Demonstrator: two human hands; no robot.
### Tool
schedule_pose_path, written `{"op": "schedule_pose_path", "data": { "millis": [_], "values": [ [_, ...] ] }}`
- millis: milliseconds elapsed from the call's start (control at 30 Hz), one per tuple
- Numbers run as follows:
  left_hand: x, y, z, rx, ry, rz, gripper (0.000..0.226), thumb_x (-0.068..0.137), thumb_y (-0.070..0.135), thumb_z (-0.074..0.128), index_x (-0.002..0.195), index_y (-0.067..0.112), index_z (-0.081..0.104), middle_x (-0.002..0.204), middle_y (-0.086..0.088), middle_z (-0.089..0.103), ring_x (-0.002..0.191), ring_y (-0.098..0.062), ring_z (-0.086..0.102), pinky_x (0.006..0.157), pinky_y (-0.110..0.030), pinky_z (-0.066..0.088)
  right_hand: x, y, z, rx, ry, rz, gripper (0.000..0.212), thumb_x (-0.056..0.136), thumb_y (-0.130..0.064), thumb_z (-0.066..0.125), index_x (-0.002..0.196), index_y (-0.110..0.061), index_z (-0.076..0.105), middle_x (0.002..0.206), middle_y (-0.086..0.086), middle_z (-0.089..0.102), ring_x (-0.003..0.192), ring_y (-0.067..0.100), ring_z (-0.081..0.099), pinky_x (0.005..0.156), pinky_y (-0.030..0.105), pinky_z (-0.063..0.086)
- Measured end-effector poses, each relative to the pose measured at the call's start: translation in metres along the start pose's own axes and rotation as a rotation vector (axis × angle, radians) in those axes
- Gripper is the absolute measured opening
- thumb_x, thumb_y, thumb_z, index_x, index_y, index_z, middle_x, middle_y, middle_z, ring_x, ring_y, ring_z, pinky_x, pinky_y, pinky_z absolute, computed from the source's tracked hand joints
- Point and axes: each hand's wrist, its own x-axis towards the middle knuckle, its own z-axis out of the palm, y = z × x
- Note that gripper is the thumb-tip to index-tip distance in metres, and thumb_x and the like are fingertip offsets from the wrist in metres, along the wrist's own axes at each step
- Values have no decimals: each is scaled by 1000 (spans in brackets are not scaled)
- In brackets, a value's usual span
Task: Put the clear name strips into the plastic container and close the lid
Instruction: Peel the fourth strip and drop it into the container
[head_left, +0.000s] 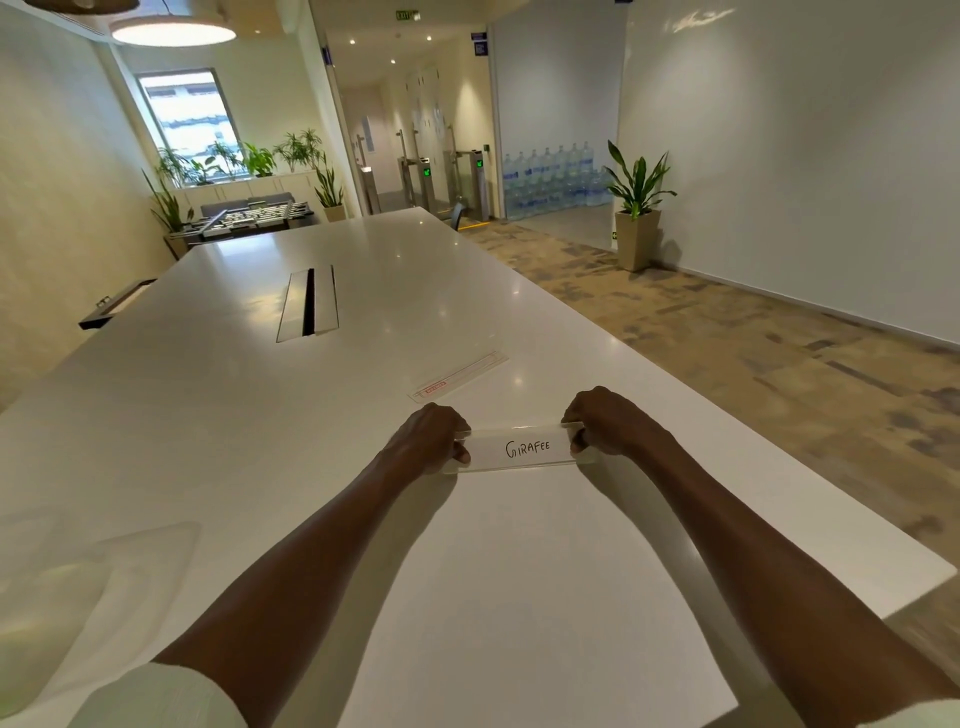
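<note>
Head view: both arms reach forward over the white tabletop (208, 415), and the two hands share one clear name strip (519, 449) between them. The left hand (428, 436) has its grip closed on the strip's left end, fingers curled over the top and the thumb in front; the right hand (605, 423) pinches the right end the same way. Holding by the ends keeps the fingers off the middle, so the handwritten card inside, which reads "GIRAFEE", stays visible, and a long light piece is steadied against twisting. The strip stands on its long edge with its lower edge at, or just above, the tabletop; which of the two is hard to tell from this angle.

Just beyond the hands a second clear strip (460, 376) lies flat, angled away to the right, with a small red label near its closer end. It is probably next in line.

At the lower left, blurred at the edge of the picture, sits a pale translucent shape that may be the plastic container (93, 587); its lid cannot be made out. If so, the held strip has to travel left and toward the person to reach it.
</note>
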Motion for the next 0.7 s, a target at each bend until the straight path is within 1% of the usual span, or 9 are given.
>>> {"op": "schedule_pose_path", "data": {
  "millis": [33,167,300,433,500,567,600,700],
  "values": [
    [-1,0,0,-7,5,0,32,74,19,76,106,15,72,104,-7,70,99,-29,62,84,-41,53,-2,-1,0,-6,6,8,42,66,-5,73,106,-16,76,104,11,71,93,29,66,74,34,53],
    [-3,-4,0,23,19,52,28,76,20,75,104,15,73,104,-6,70,100,-27,61,81,-36,50,-6,-6,-2,-8,5,29,42,66,-8,73,106,-19,76,105,9,70,94,28,65,75,35,53],
    [-10,-11,-9,24,26,74,30,74,25,77,102,15,73,104,-6,70,99,-27,60,81,-37,50,-10,-16,-8,-7,25,30,43,66,-10,75,108,-21,75,110,7,69,98,28,64,79,36,53],
    [-18,-25,-26,-3,58,85,32,72,26,78,103,16,74,105,-7,72,97,-28,61,80,-38,51,-9,-34,-17,-11,41,8,42,69,-11,76,110,-22,74,110,7,69,99,28,64,73,32,49],
    [-23,-34,-36,-42,78,71,35,71,25,80,104,16,74,108,-7,72,94,-28,63,80,-37,52,-9,-46,-21,-15,59,-6,41,70,-12,76,109,-21,75,109,8,70,96,29,65,72,33,49],
    [-30,-44,-47,-26,82,76,34,71,27,80,103,17,74,108,-8,73,86,-27,62,77,-38,53,-10,-59,-24,-20,83,-24,39,69,-11,76,108,-20,75,107,8,71,94,29,66,73,35,52],
    [-33,-50,-53,-4,86,90,33,72,28,80,103,17,74,108,-9,72,85,-27,61,77,-38,53,-10,-66,-26,-22,94,-35,38,70,-10,76,107,-20,75,106,8,71,93,29,66,73,36,53],
    [-48,-66,-69,10,124,126,35,73,27,79,106,19,74,109,-6,73,92,-27,62,79,-37,52,-10,-89,-30,-28,114,-65,36,72,-11,76,107,-19,75,106,9,71,93,30,65,74,37,53]
  ]
}}
